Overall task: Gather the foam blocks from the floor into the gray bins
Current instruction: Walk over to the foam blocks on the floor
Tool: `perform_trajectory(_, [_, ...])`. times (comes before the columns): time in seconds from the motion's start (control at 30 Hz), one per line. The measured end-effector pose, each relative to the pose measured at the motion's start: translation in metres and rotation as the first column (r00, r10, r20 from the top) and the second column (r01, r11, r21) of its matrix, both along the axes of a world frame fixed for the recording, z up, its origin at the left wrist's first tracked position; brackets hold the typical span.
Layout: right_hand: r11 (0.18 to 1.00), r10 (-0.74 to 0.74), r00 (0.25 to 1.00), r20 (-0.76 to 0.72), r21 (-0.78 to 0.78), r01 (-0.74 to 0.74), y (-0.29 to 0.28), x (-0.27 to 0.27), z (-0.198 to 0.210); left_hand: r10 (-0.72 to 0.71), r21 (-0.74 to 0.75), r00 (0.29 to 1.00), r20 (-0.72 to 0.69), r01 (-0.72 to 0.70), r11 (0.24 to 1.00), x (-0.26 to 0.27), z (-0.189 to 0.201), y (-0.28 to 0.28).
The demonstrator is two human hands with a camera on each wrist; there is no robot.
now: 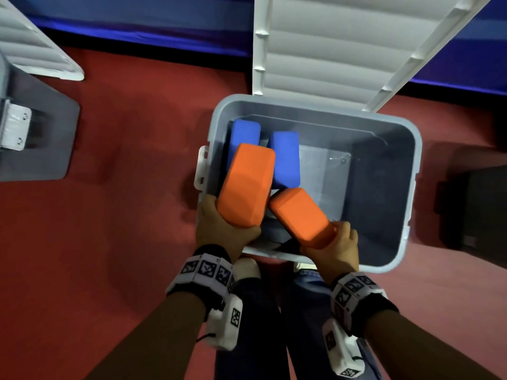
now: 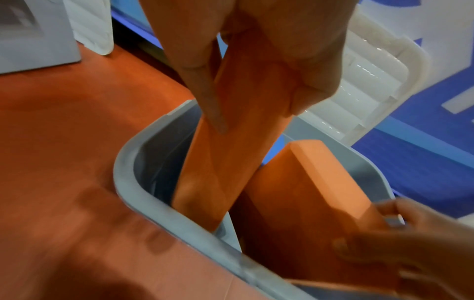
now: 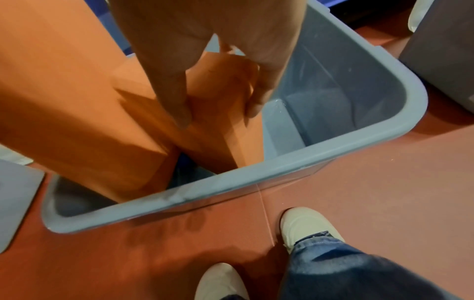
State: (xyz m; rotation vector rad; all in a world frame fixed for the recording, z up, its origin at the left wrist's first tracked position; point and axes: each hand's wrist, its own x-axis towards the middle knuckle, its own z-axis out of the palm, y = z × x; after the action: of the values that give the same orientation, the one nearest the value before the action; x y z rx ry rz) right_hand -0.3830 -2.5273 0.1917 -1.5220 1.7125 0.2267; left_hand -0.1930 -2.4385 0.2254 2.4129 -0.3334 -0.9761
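Note:
An open gray bin (image 1: 411,149) stands on the red floor in front of me, its white lid (image 1: 329,45) tipped back. Two blue foam blocks (image 1: 285,160) lie inside at its left end. My left hand (image 1: 219,229) grips an orange foam block (image 1: 247,185) over the bin's left near corner, and the same block (image 2: 231,154) points down into the bin in the left wrist view. My right hand (image 1: 340,248) grips a second orange foam block (image 1: 301,215) over the near rim. That block (image 3: 218,121) hangs inside the bin (image 3: 333,158), beside the first.
A second gray bin (image 1: 35,127) with its white lid (image 1: 35,50) open stands at the left. A dark object (image 1: 477,207) sits on the floor at the right. A blue wall base (image 1: 137,26) runs behind. My white shoes (image 3: 305,225) stand close to the bin's near side.

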Motion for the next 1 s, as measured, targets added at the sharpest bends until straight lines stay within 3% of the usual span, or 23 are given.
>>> perform_trajectory(0.17, [1.0,-0.006,1.0,-0.025,0.028,0.007,-0.003,0.001,0.001,-0.128,0.03,0.992,0.011,0.127,0.991,-0.006,-0.016,-0.006])
perform_trajectory(0.3, [0.99,0.115,0.992,-0.052,0.089,-0.11,-0.001,0.01,-0.003,-0.098,0.103,0.992,-0.073,0.106,0.989,0.011,-0.038,0.005])
perform_trajectory(0.37, [0.974,0.209,0.975,-0.069,0.104,-0.201,0.0,0.014,-0.011,-0.164,0.183,0.983,-0.084,0.178,0.967,0.027,-0.05,0.012])
perform_trajectory(0.43, [0.941,0.332,0.939,-0.093,0.109,-0.322,0.004,0.02,-0.022,-0.266,0.357,0.96,-0.088,0.279,0.891,0.038,-0.061,0.016])
perform_trajectory(0.47, [0.925,0.375,0.921,-0.103,0.11,-0.365,0.006,0.024,-0.028,-0.337,0.471,0.934,-0.121,0.353,0.808,0.04,-0.064,0.017])
perform_trajectory(0.53, [0.926,0.369,0.921,-0.123,0.136,-0.352,0.01,0.03,-0.039,-0.434,0.597,0.871,-0.232,0.48,0.643,0.034,-0.068,0.015])
perform_trajectory(0.57, [0.936,0.336,0.933,-0.127,0.154,-0.316,0.012,0.033,-0.044,-0.443,0.602,0.861,-0.248,0.495,0.626,0.03,-0.07,0.014])
perform_trajectory(0.6, [0.945,0.31,0.943,-0.124,0.154,-0.29,0.014,0.035,-0.049,-0.44,0.588,0.87,-0.221,0.479,0.652,0.027,-0.072,0.012])
perform_trajectory(0.7, [0.944,0.29,0.95,-0.112,0.197,-0.265,0.012,0.032,-0.058,-0.351,0.455,0.935,-0.042,0.331,0.827,0.018,-0.074,0.012])
perform_trajectory(0.87, [0.872,0.227,0.965,-0.131,0.468,-0.142,-0.025,0.029,-0.048,-0.329,0.405,0.944,-0.04,0.316,0.858,0.007,-0.052,0.012])
perform_trajectory(1.0, [0.94,0.245,0.955,-0.168,0.281,-0.192,-0.035,0.017,-0.012,-0.244,0.333,0.969,-0.044,0.245,0.911,0.003,-0.019,0.011])
